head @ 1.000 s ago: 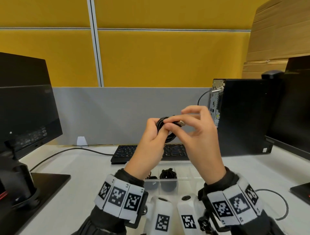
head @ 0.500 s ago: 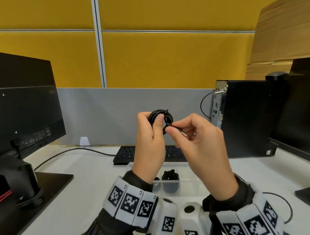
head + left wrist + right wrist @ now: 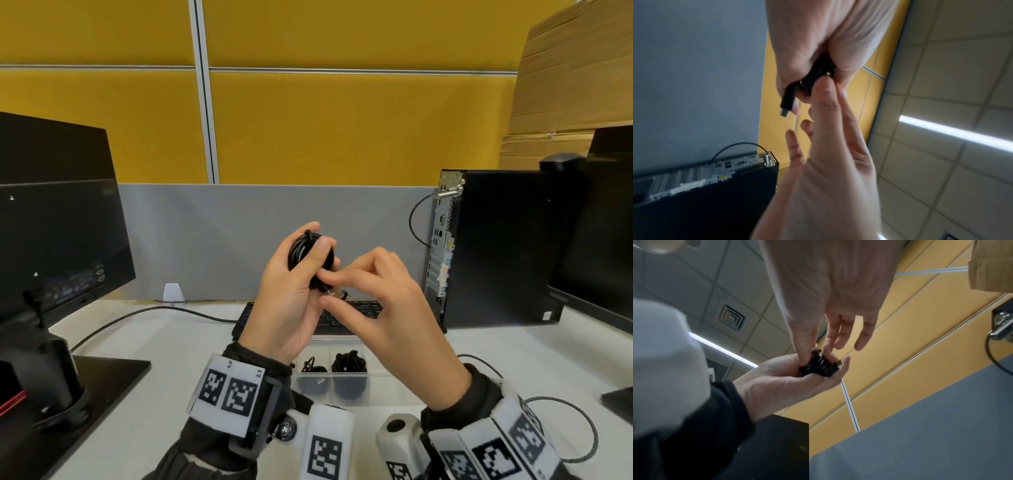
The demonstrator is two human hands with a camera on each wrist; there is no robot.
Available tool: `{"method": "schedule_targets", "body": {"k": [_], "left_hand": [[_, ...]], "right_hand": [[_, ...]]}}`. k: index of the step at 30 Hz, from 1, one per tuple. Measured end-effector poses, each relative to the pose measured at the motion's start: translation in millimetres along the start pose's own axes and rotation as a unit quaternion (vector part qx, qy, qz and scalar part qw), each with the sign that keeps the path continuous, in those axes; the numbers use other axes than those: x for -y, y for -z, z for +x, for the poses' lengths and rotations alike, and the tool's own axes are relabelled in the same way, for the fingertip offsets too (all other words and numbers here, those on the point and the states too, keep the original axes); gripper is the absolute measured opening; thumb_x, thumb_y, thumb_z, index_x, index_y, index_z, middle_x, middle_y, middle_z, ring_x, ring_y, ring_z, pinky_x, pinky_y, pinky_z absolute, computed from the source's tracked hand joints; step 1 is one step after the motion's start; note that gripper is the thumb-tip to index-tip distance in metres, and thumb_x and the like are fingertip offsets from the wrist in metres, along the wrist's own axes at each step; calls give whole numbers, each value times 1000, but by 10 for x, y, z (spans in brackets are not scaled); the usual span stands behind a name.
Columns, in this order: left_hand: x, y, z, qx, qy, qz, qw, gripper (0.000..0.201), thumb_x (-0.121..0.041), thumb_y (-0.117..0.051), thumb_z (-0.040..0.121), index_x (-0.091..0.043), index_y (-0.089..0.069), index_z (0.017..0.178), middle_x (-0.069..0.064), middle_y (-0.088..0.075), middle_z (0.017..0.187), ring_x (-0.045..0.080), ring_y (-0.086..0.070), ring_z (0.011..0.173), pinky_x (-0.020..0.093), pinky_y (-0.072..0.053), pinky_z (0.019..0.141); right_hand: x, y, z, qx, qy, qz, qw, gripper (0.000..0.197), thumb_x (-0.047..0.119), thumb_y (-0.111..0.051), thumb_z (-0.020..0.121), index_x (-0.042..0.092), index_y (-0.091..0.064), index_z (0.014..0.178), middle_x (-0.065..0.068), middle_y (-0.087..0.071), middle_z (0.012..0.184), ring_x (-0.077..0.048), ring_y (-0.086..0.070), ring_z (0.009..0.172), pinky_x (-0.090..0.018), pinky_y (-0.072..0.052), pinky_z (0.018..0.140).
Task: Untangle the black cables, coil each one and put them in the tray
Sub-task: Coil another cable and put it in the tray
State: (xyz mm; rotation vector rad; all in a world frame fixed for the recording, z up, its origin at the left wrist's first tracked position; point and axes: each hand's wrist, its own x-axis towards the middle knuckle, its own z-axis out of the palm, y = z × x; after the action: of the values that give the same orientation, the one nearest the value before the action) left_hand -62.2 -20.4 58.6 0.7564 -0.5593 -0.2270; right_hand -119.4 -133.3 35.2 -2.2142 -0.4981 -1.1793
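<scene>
**Coil held above the desk, loose end being tucked**

On the left of the desk (image 3: pixel 164 346) a monitor (image 3: pixel 61 219) is seen, its lead trailing toward the keyboard (image 3: pixel 329 320). At centre, raised above the clear tray (image 3: pixel 342 387), the coiled black cable (image 3: pixel 301 250) is gripped in the left hand (image 3: pixel 287 301), thumb pressed over the loops. To its right, the plug end (image 3: pixel 337 294) is pinched between thumb and forefinger of the right hand (image 3: pixel 387 315), the other fingers being spread. Two coiled cables (image 3: pixel 347 363) are already seen in the tray's compartments. Farther right a computer tower (image 3: pixel 496 250) is stood.

The tucking of the end is judged unfinished. If the thumb's pressure is eased too soon, the loops could spring apart; if the plug is pulled hard, the coil could be dragged out of shape or dropped beside the tray.
</scene>
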Motion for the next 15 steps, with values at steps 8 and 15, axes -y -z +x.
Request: {"method": "schedule_targets", "body": {"k": [8, 15], "left_hand": [[-45, -31, -6, 42, -5, -93, 995, 23, -10, -58, 75, -11, -57, 99, 4, -59, 79, 14, -55, 65, 44, -55, 86], [-54, -15, -31, 106, -1, -103, 989, 24, -2, -55, 79, -14, -61, 99, -1, -62, 86, 12, -61, 77, 42, -46, 97]], "right_hand": [[-64, 106, 49, 112, -247, 275, 922, 42, 39, -67, 72, 16, -54, 105, 2, -61, 87, -12, -60, 69, -25, -50, 66], [-8, 90, 54, 38, -235, 385, 892, 8, 13, -55, 91, 5, -56, 88, -6, -66, 71, -17, -59, 60, -25, -49, 57]]}}
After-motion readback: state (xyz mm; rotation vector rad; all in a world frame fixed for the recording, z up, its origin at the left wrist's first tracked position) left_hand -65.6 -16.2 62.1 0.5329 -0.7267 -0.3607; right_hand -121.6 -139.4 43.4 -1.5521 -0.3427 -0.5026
